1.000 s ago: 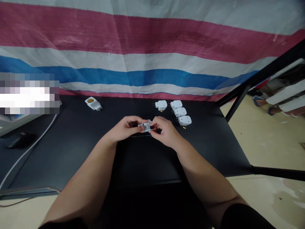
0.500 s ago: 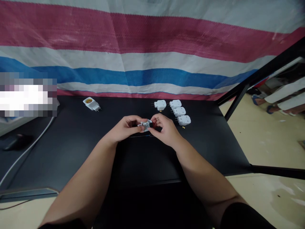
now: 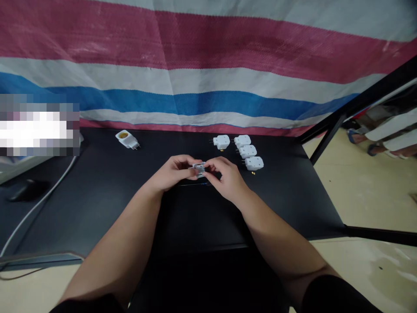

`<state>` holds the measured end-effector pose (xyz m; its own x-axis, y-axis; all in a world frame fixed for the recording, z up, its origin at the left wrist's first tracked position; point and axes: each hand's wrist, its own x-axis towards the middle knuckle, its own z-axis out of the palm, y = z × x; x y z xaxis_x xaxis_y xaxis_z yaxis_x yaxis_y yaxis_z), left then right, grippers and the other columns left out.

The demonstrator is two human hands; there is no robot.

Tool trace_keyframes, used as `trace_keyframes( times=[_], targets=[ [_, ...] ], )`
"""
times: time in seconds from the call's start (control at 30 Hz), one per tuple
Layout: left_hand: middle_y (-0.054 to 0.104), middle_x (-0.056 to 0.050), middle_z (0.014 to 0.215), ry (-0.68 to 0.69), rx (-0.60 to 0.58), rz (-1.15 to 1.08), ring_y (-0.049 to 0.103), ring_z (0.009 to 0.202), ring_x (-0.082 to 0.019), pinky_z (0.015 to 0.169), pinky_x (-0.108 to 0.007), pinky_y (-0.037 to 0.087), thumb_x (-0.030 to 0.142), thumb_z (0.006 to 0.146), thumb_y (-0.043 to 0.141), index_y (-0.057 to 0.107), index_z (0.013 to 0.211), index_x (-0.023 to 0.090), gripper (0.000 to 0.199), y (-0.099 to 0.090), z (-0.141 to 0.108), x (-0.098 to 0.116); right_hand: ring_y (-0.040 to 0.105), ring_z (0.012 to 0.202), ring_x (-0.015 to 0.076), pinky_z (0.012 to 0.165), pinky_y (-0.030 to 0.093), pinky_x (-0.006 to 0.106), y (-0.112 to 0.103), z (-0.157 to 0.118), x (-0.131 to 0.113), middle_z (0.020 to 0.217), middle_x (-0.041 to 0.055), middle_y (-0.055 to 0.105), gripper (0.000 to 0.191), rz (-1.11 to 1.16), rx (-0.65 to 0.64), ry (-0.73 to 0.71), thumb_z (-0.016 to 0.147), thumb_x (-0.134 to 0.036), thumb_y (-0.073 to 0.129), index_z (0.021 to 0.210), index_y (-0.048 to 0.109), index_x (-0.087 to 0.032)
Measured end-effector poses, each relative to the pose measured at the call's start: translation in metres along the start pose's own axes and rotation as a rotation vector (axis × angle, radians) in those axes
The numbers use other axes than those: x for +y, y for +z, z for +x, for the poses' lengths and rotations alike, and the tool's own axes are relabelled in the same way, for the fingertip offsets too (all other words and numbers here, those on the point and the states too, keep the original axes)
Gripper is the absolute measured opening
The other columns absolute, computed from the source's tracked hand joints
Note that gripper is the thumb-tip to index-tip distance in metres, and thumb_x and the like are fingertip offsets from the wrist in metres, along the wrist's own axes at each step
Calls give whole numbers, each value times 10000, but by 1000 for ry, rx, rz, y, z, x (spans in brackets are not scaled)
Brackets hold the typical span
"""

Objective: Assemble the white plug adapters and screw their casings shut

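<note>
Between my two hands is a small, whitish, partly see-through plug casing (image 3: 199, 169), its hollow inner side facing up. My left hand (image 3: 172, 174) is closed around its left end, the thumb on the near side. My right hand (image 3: 226, 174) pinches the right end with thumb and fingers; any small part in that pinch is too small to make out. Just beyond my right hand lie white two-pin plugs: one plug (image 3: 222, 141) by itself and a column of three, the nearest being a plug (image 3: 254, 163). A thin rod with a bluish part (image 3: 204, 183) lies under my hands, partly covered.
Tiny brass-coloured pieces (image 3: 253, 173) lie near the plugs. A white plug with a round yellowish recess (image 3: 127, 139) is at the back left. Left are a black mouse (image 3: 28, 190) and a pale cable (image 3: 42, 202). A striped sheet (image 3: 208, 78) hangs behind the black table (image 3: 286, 204).
My hands still hold the casing at nearly the same place. The dark patch at its right end no longer shows, and my right fingertips sit closer on it. The view has shifted slightly.
</note>
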<state>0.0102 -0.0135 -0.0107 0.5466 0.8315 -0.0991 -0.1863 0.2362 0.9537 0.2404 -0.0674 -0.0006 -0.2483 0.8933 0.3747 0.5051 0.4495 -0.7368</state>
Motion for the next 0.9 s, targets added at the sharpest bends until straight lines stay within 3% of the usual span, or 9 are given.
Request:
trace_keyframes(
  times=[0.27, 0.4, 0.57, 0.8, 0.9],
  targets=[
    [851, -81, 1026, 10, 40, -1, 811, 846, -171, 780, -275, 709, 314, 774, 1013, 866, 1041, 187, 329, -1, 1, -1, 688, 812, 189, 815, 650, 396, 1, 0, -7, 991, 29, 680, 181, 18, 37, -22, 926, -158, 767, 1051, 700, -271],
    [839, -76, 1106, 113, 89, -12, 810, 942, -183, 851, -307, 706, 307, 777, 1012, 829, 1062, 187, 359, 3, 3, -3, 652, 740, 154, 712, 629, 348, 7, -1, -4, 977, 18, 620, 132, 167, 76, 39, 921, -242, 781, 981, 664, -254],
    [830, -61, 1089, 196, 113, -5, 797, 962, -185, 883, -334, 695, 290, 788, 1002, 801, 1103, 207, 383, 5, 5, -8, 600, 660, 141, 594, 556, 305, 17, 1, 1, 862, 2, 618, 262, 249, 48, 171, 968, -430, 774, 901, 601, -244],
    [826, -51, 1068, 177, 66, -46, 794, 917, -161, 853, -295, 679, 271, 811, 991, 791, 1099, 200, 358, 6, 5, -9, 520, 585, 117, 549, 476, 279, 22, 2, 8, 753, -57, 514, 326, 302, 85, 246, 966, -384, 750, 881, 459, -266],
    [822, -51, 1053, 180, 59, -62, 788, 894, -154, 825, -271, 673, 259, 818, 985, 791, 1083, 191, 336, 6, 5, -9, 499, 589, 110, 532, 443, 271, 22, 2, 8, 789, -52, 533, 314, 272, 114, 226, 933, -358, 780, 896, 484, -262]
  ],
)
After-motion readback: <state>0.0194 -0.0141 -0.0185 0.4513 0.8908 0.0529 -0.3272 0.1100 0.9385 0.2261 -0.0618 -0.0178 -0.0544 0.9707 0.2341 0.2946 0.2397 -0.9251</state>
